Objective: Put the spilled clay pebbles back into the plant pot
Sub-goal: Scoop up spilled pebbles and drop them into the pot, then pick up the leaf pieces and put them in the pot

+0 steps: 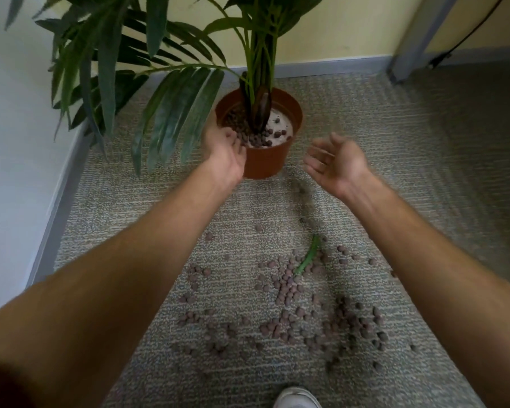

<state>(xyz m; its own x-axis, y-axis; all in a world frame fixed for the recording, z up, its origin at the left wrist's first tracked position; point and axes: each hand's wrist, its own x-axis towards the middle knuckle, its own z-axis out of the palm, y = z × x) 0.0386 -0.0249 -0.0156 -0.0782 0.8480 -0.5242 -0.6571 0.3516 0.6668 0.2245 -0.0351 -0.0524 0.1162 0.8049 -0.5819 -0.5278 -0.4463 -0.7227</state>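
Scattered clay pebbles (292, 307) cover the carpet (395, 136) near my shoe (297, 398); most remain. My left hand (227, 148) tips a cupped handful over the plant pot (265, 160); my right hand (334, 160) hangs loose-fingered, apparently empty.

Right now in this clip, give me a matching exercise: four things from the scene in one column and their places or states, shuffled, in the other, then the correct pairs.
Things:
1. left hand
2. right hand
3. plant pot
4. green stem piece

Places or states:
A. lying on the carpet among the spilled clay pebbles
B. at the pot's left rim, with pebbles at the fingers
C. open and empty, in the air to the right of the pot
D. upright on the carpet near the wall

Pairs: 1-B, 2-C, 3-D, 4-A
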